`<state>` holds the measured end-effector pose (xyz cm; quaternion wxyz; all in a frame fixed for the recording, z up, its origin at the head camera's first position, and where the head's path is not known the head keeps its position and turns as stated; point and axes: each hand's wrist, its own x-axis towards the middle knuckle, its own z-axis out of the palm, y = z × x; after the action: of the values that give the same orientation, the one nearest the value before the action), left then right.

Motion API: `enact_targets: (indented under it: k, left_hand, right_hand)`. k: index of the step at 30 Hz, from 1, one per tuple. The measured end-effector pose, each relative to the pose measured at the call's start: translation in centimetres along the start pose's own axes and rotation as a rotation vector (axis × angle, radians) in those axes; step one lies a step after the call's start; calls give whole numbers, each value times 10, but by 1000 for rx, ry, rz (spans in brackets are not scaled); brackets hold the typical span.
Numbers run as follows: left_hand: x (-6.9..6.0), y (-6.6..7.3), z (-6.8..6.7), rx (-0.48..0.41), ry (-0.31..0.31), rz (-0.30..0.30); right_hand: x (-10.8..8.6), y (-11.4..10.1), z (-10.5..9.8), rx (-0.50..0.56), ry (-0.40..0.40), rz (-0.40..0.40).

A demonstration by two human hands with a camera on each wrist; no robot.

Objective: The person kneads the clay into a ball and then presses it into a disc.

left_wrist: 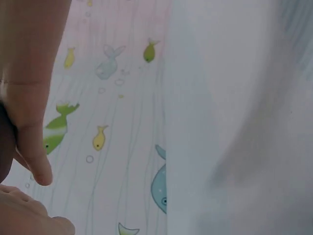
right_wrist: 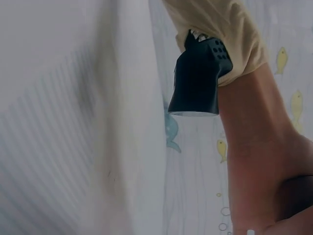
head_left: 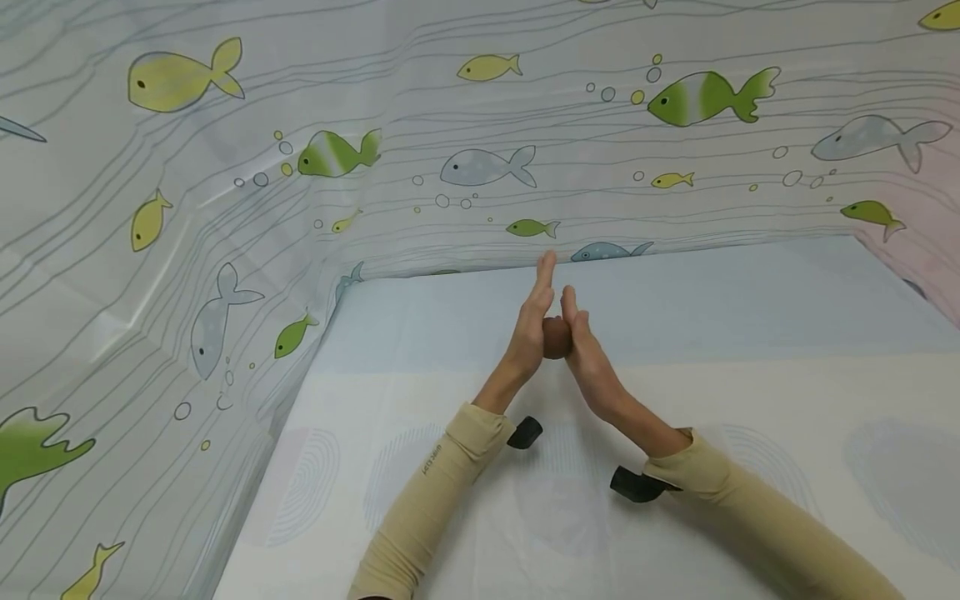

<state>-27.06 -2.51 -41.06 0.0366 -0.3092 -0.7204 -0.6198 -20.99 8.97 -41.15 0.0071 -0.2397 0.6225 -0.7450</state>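
Note:
In the head view, a brown ball [head_left: 557, 338] is held between two facing palms above the table. The left hand [head_left: 529, 327] presses it from the left with straight fingers pointing up and away. From the other side, the right hand [head_left: 590, 360] presses with its fingers extended too. In the left wrist view, the dark edge of the ball [left_wrist: 5, 142] shows between the right hand [left_wrist: 30, 112] and the left hand [left_wrist: 29, 215]. The right wrist view has the ball [right_wrist: 297, 196] against the left hand [right_wrist: 259, 191], partly cut off by the frame.
A table [head_left: 420, 383] with a pale blue and white cover lies beneath the hands. A curtain [head_left: 405, 108] printed with fish hangs behind and to the left. Black wrist cameras [head_left: 636, 485] stick out from both beige sleeves [head_left: 442, 492].

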Motion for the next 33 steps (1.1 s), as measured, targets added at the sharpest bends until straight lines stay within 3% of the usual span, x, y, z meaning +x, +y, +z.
enact_targets:
  k: [8,16,27,33]
  left_hand:
    - [-4,-6,0,-30,-9,-23]
    - [-11,-9,6,-29,-38,-50]
    - [-16,-7,17,-18,-85,-15]
    - [-20,-4,25,-24,-80,-53]
  right_hand:
    - [-1,-5,2,-15,14,-50]
    - [10,-6,-4,-91,113,-68]
    - [21,-4,-12,-124,206,-101]
    - [28,4,-18,-165,296,-76]
